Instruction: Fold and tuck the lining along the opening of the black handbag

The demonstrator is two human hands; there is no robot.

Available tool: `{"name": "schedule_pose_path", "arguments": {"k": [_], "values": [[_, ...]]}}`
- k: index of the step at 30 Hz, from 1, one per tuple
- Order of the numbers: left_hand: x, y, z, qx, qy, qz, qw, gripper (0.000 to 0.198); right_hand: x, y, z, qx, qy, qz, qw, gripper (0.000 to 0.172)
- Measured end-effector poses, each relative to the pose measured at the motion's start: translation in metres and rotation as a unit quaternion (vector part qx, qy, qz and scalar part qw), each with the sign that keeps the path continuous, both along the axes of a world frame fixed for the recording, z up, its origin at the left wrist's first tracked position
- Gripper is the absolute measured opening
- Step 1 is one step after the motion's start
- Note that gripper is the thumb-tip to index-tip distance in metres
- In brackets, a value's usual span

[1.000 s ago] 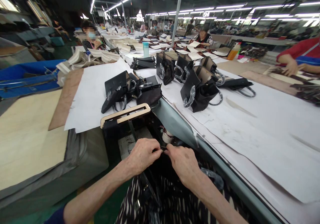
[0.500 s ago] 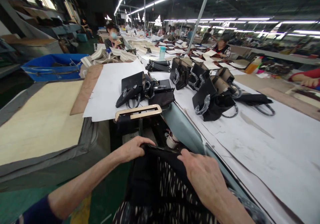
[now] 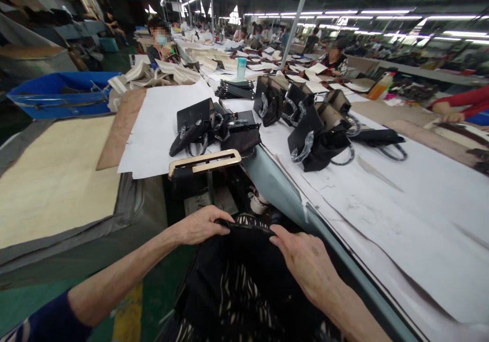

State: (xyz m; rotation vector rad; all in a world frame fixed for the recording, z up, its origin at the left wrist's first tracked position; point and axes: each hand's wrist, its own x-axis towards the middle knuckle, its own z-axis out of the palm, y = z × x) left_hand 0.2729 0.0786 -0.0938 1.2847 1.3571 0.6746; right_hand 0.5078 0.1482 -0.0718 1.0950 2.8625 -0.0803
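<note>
My left hand (image 3: pixel 202 225) pinches the left end of the upper edge of a black fabric piece (image 3: pixel 250 243), thumb and finger closed on it. At the other end of that edge, my right hand (image 3: pixel 305 260) grips it the same way. The edge is stretched between both hands above my lap, where black clothing with pale streaks (image 3: pixel 240 286) shows. Just beyond the hands stands a pale, slotted, rounded frame (image 3: pixel 204 164) on a post. Black handbags (image 3: pixel 321 141) with plastic-wrapped handles lie on the white-covered table (image 3: pixel 389 230) ahead and to the right.
A stack of dark straps (image 3: pixel 235 88) and a light-blue bottle (image 3: pixel 241 68) lie farther back. At left are a blue bin (image 3: pixel 64 97) and a pale board (image 3: pixel 57 174). A white spool (image 3: pixel 259 203) sits low under the table edge. Co-workers sit around the tables; a red sleeve (image 3: pixel 466 100) shows at right.
The black fabric's edge has been drawn straighter between my hands, and streaked cloth now shows just beyond it. Both hands keep their hold. The view has tilted slightly downward.
</note>
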Motion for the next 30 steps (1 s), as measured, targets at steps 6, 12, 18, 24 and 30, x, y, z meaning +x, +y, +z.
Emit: {"name": "schedule_pose_path", "arguments": {"k": [6,12,18,24,30], "values": [[0.010,0.005,0.007,-0.005,0.055,-0.008,0.998,0.025,-0.007,0.003,-0.003,0.042,0.010,-0.003,0.999,0.015],[0.014,0.005,0.007,0.003,0.069,-0.007,0.998,0.025,-0.017,0.005,-0.005,-0.013,0.066,0.033,0.997,0.017],[0.011,0.005,0.006,0.022,0.115,-0.017,0.993,0.023,-0.019,0.007,-0.012,-0.007,0.056,0.039,0.998,0.018],[0.020,0.010,0.015,0.106,0.256,-0.025,0.960,0.020,-0.024,0.007,-0.010,0.017,0.038,0.036,0.998,0.017],[0.028,0.018,0.012,0.152,0.304,-0.061,0.938,0.019,-0.021,0.007,-0.013,0.023,0.042,0.042,0.998,0.015]]}}
